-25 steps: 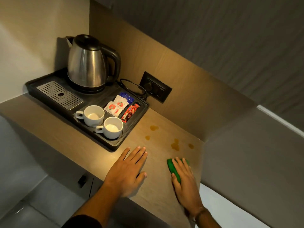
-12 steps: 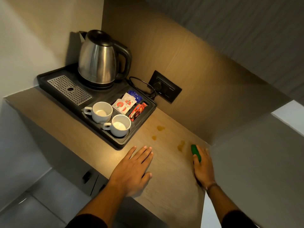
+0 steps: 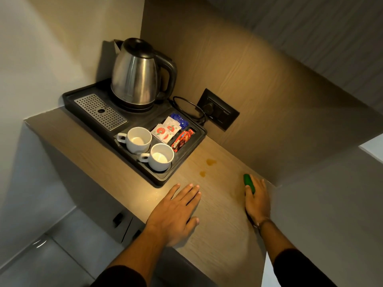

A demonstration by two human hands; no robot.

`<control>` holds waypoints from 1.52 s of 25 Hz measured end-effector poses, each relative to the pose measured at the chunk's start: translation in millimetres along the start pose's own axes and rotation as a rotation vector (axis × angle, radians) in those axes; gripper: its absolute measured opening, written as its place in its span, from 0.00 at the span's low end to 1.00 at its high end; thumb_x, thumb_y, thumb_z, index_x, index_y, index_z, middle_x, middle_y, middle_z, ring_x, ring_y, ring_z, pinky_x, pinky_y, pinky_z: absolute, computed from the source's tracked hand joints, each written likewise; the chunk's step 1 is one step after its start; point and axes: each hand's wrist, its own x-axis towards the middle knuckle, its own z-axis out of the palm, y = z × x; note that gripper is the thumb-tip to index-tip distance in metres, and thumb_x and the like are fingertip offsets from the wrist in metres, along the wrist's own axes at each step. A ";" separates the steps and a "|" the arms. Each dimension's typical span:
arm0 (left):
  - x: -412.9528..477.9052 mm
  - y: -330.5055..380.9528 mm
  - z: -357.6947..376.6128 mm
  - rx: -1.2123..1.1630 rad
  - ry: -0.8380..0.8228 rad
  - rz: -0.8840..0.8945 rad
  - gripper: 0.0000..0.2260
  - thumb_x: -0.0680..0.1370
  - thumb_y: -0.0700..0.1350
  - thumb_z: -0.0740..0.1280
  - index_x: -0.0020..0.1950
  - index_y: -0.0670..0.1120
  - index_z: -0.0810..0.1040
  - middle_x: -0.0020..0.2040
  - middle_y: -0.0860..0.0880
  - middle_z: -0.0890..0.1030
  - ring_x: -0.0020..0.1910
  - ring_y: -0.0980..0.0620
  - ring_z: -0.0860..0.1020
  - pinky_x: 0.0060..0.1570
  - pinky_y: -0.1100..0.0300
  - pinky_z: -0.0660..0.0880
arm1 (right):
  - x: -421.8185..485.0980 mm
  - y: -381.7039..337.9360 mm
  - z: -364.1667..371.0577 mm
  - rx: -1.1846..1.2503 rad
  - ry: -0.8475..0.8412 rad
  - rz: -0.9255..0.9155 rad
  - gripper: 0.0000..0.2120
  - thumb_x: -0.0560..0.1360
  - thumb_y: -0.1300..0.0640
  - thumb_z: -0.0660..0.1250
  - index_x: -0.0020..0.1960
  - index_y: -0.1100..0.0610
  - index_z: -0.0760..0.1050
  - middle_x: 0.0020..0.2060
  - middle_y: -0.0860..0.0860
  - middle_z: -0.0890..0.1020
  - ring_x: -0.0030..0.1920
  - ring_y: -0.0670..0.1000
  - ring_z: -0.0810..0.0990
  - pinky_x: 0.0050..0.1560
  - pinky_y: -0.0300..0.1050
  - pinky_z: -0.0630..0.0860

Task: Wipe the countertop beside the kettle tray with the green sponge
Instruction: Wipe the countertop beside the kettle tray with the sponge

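Observation:
My right hand (image 3: 258, 200) presses the green sponge (image 3: 248, 182) flat on the wooden countertop (image 3: 223, 228), close to the back right corner; only the sponge's left edge shows past my fingers. Two brown stains (image 3: 211, 161) lie on the counter to the left of the sponge, between it and the black kettle tray (image 3: 159, 180). My left hand (image 3: 176, 212) rests flat, fingers spread, near the counter's front edge below the tray.
On the tray stand a steel kettle (image 3: 136, 77), two white cups (image 3: 159, 156), sachets (image 3: 167, 129) and a metal drip grille (image 3: 100, 111). A black wall socket (image 3: 218, 112) with a plugged cable sits behind the tray. Walls close the counter at the back and right.
My right hand has slid the sponge away from me to the back right corner, over two stains that no longer show. The left hand stayed flat in place. The camera has shifted.

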 end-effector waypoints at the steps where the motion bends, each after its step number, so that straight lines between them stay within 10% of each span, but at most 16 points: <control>1: 0.0 -0.1 0.0 -0.004 0.000 0.000 0.31 0.85 0.62 0.48 0.84 0.48 0.47 0.86 0.49 0.46 0.83 0.51 0.41 0.82 0.42 0.43 | 2.0 -15.4 8.3 -0.022 -0.013 -0.002 0.23 0.85 0.58 0.61 0.80 0.53 0.66 0.81 0.55 0.66 0.83 0.58 0.56 0.81 0.62 0.56; 5: -0.8 -0.3 0.1 0.009 -0.004 -0.002 0.31 0.85 0.61 0.47 0.84 0.48 0.46 0.86 0.48 0.46 0.83 0.51 0.41 0.81 0.41 0.44 | -60.4 19.3 7.9 -0.048 -0.243 -0.435 0.25 0.85 0.47 0.57 0.81 0.42 0.61 0.82 0.41 0.61 0.84 0.47 0.51 0.82 0.56 0.54; 11: -0.9 1.0 -1.0 0.015 -0.022 0.000 0.31 0.85 0.62 0.47 0.84 0.48 0.46 0.86 0.48 0.45 0.83 0.51 0.40 0.81 0.42 0.44 | -15.5 -21.3 14.3 -0.046 -0.055 -0.064 0.24 0.85 0.56 0.61 0.80 0.51 0.64 0.81 0.52 0.65 0.83 0.56 0.54 0.81 0.63 0.55; 15: -0.5 0.4 0.2 -0.004 -0.013 -0.007 0.32 0.85 0.62 0.48 0.84 0.48 0.46 0.86 0.48 0.47 0.83 0.51 0.41 0.82 0.41 0.44 | -70.3 -7.8 26.3 -0.091 -0.277 -0.472 0.25 0.85 0.45 0.55 0.82 0.38 0.56 0.83 0.41 0.58 0.84 0.46 0.47 0.82 0.54 0.49; 22: -0.1 0.7 -0.4 0.005 -0.018 -0.005 0.32 0.85 0.62 0.48 0.84 0.48 0.46 0.86 0.49 0.46 0.83 0.51 0.41 0.82 0.42 0.43 | 35.3 -74.0 43.0 -0.064 -0.081 -0.120 0.24 0.85 0.57 0.61 0.81 0.52 0.64 0.81 0.54 0.66 0.83 0.58 0.55 0.81 0.65 0.55; 26: -0.3 1.4 -1.5 0.003 -0.021 -0.004 0.31 0.85 0.62 0.49 0.84 0.48 0.47 0.86 0.48 0.46 0.83 0.51 0.41 0.82 0.42 0.43 | 20.8 -54.2 48.2 -0.090 -0.244 -0.453 0.25 0.85 0.51 0.58 0.82 0.47 0.60 0.82 0.49 0.62 0.84 0.54 0.52 0.82 0.62 0.50; 32: -0.4 1.7 -4.6 0.005 -0.034 -0.003 0.31 0.86 0.62 0.49 0.84 0.48 0.46 0.86 0.48 0.45 0.83 0.50 0.40 0.82 0.42 0.42 | 56.7 -88.4 51.6 -0.038 -0.187 -0.225 0.25 0.85 0.57 0.61 0.81 0.52 0.62 0.81 0.53 0.64 0.83 0.59 0.53 0.82 0.66 0.52; 38: -0.5 1.4 -5.8 -0.001 -0.029 -0.005 0.31 0.85 0.61 0.49 0.84 0.48 0.47 0.86 0.48 0.46 0.83 0.51 0.41 0.82 0.42 0.43 | 24.9 -44.4 40.4 -0.075 -0.304 -0.534 0.25 0.85 0.47 0.56 0.82 0.47 0.60 0.82 0.48 0.62 0.84 0.52 0.51 0.83 0.61 0.50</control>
